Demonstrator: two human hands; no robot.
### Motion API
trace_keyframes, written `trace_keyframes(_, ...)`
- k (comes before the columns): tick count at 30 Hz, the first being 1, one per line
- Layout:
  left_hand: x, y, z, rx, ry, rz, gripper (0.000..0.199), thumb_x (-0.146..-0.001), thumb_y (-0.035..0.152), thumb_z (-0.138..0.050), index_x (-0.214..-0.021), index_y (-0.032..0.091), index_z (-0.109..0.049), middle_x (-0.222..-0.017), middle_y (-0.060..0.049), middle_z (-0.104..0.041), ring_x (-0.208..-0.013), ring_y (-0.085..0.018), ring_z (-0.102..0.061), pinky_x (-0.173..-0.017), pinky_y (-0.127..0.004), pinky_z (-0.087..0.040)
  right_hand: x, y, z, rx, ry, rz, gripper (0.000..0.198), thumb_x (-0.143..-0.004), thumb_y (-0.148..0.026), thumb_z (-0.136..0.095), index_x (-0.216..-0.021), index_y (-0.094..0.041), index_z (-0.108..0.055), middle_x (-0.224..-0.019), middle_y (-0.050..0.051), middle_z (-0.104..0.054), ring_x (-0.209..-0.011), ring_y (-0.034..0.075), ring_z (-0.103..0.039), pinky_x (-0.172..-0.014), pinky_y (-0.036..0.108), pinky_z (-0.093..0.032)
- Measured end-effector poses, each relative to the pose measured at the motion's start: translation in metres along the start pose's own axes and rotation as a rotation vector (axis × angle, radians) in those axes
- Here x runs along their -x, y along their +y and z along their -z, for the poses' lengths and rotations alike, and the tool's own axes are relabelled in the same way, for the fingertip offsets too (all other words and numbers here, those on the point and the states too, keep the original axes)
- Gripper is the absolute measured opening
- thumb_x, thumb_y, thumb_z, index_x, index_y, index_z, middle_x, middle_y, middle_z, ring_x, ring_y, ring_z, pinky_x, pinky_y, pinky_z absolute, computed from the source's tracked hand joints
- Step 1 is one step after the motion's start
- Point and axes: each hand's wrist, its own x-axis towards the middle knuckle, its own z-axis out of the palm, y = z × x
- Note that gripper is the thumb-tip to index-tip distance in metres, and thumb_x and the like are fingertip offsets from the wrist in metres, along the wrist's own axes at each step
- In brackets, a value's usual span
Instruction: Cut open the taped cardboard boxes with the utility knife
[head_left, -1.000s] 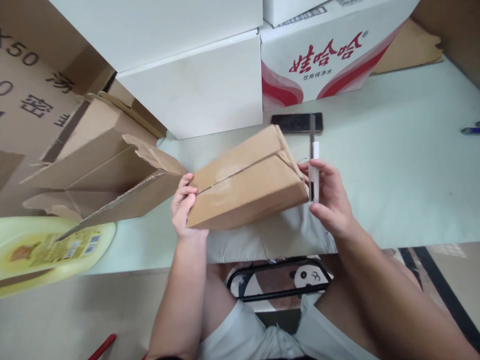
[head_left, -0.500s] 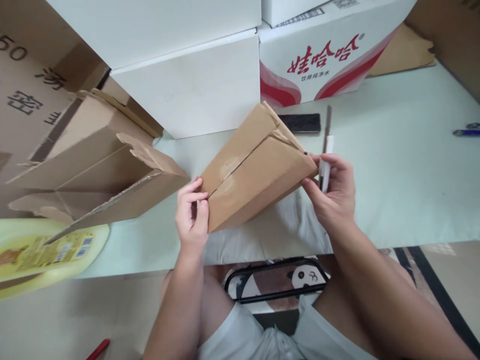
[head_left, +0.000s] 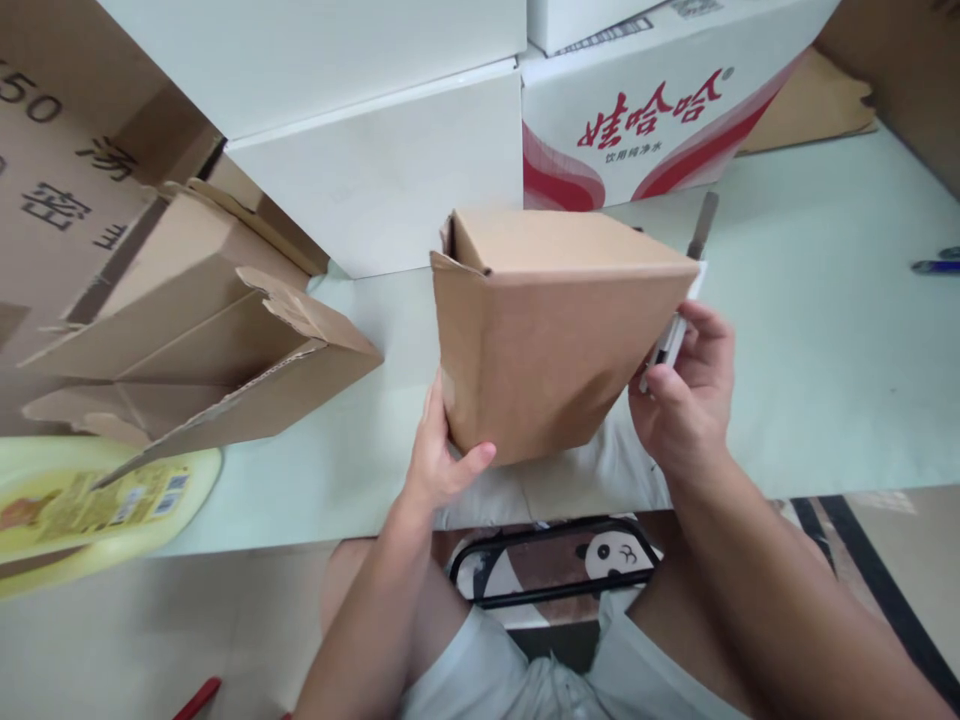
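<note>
A brown cardboard box [head_left: 555,350] is held tilted over the table, a broad side turned toward me. At its lower left corner my left hand [head_left: 442,460] grips it, thumb on the near face and fingers hidden behind the left side. My right hand [head_left: 694,385] holds a white utility knife [head_left: 675,335] with its blade extended, pointing up and away beside the box's right edge. Whether the right fingertips also touch the box I cannot tell. To the left stands an open cardboard carton [head_left: 300,390] with its flaps spread.
White cartons [head_left: 390,180] and a red-and-white water carton [head_left: 600,150] line the back of the pale green table [head_left: 840,360]. A yellow plastic jug [head_left: 187,500] lies at the front left. Blue pens [head_left: 934,267] are at the far right. Below is a panda-print stool [head_left: 555,565].
The box has been turned over, from its seamed face to a plain side. My left hand has shifted right and under it. The knife has moved slightly right; the phone is now almost wholly hidden.
</note>
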Motion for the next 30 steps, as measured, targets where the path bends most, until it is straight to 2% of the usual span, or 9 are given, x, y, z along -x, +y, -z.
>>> trace_keyframes(4,-0.002,0.011,-0.009,0.407,0.017,0.346,0.057,-0.084,0.068,-0.067,-0.119,0.023,-0.069,-0.12,-0.011,-0.075,-0.121,-0.034,-0.068,-0.102,-0.049,-0.057,0.0,0.0,0.002,0.015,-0.08,0.009,0.052,-0.085,-0.058,-0.07,-0.131,-0.044,-0.051,-0.133,0.003,-0.062,-0.129,0.03,-0.062,-0.109,0.054,-0.051)
trace_keyframes(7,-0.004,0.015,-0.007,0.558,0.053,0.563,0.051,-0.085,0.069,-0.064,-0.1,0.021,-0.074,-0.094,-0.009,-0.08,-0.097,-0.031,-0.076,-0.082,-0.044,-0.063,-0.002,0.001,0.006,0.051,-0.12,0.012,0.054,-0.085,-0.054,-0.073,-0.134,-0.042,-0.051,-0.14,0.004,-0.06,-0.139,0.029,-0.055,-0.119,0.055,-0.043)
trace_keyframes(12,-0.005,0.018,-0.007,0.753,-0.035,0.755,0.053,-0.078,0.071,-0.071,-0.103,0.025,-0.078,-0.095,-0.005,-0.082,-0.081,-0.026,-0.077,-0.067,-0.037,-0.063,-0.001,-0.002,0.007,0.053,-0.203,-0.028,0.054,-0.085,-0.053,-0.074,-0.133,-0.04,-0.053,-0.142,0.003,-0.061,-0.139,0.029,-0.054,-0.121,0.055,-0.041)
trace_keyframes(15,-0.005,0.018,-0.016,0.751,-0.058,0.857,0.046,-0.079,0.06,-0.077,-0.102,0.021,-0.079,-0.1,-0.007,-0.082,-0.087,-0.025,-0.077,-0.073,-0.035,-0.063,0.002,-0.004,0.008,0.051,-0.206,-0.048,0.055,-0.086,-0.054,-0.072,-0.136,-0.04,-0.052,-0.139,0.002,-0.064,-0.134,0.029,-0.058,-0.116,0.054,-0.046)
trace_keyframes(19,-0.006,0.015,-0.022,0.517,-0.126,0.849,0.035,-0.076,0.048,-0.083,-0.093,0.017,-0.079,-0.09,-0.008,-0.081,-0.082,-0.025,-0.075,-0.074,-0.036,-0.06,0.002,-0.004,0.011,0.035,-0.239,-0.036,0.052,-0.088,-0.048,-0.072,-0.136,-0.044,-0.054,-0.135,0.0,-0.068,-0.129,0.027,-0.062,-0.113,0.051,-0.048)
trace_keyframes(21,-0.006,0.014,-0.02,0.316,-0.199,0.771,0.035,-0.079,0.049,-0.08,-0.092,0.017,-0.079,-0.084,-0.008,-0.079,-0.082,-0.028,-0.074,-0.074,-0.038,-0.059,0.002,-0.006,0.013,0.049,-0.272,-0.035,0.045,-0.09,-0.049,-0.068,-0.134,-0.043,-0.059,-0.134,0.0,-0.069,-0.129,0.028,-0.062,-0.114,0.052,-0.048)
trace_keyframes(23,-0.005,0.013,-0.015,0.084,-0.109,0.61,0.035,-0.081,0.049,-0.078,-0.097,0.018,-0.078,-0.087,-0.008,-0.078,-0.088,-0.03,-0.074,-0.077,-0.039,-0.058,0.001,-0.008,0.014,0.073,-0.302,-0.033,0.041,-0.092,-0.051,-0.064,-0.132,-0.041,-0.062,-0.136,0.001,-0.069,-0.131,0.03,-0.062,-0.116,0.054,-0.046)
trace_keyframes(27,-0.003,0.019,-0.008,-0.169,0.276,-0.111,0.049,-0.089,0.055,-0.066,-0.13,0.028,-0.066,-0.13,-0.009,-0.071,-0.128,-0.032,-0.065,-0.107,-0.051,-0.052,-0.002,-0.014,0.013,0.156,-0.405,0.03,0.043,-0.092,-0.045,-0.066,-0.134,-0.04,-0.064,-0.144,0.0,-0.066,-0.139,0.031,-0.057,-0.122,0.056,-0.041)
trace_keyframes(30,-0.003,0.028,-0.015,-0.278,0.074,-0.571,0.05,-0.09,0.056,-0.06,-0.134,0.035,-0.062,-0.141,-0.005,-0.065,-0.139,-0.032,-0.057,-0.12,-0.058,-0.041,-0.002,-0.017,0.01,0.2,-0.487,0.088,0.049,-0.091,-0.038,-0.068,-0.139,-0.04,-0.061,-0.149,0.0,-0.063,-0.143,0.031,-0.053,-0.123,0.057,-0.04)
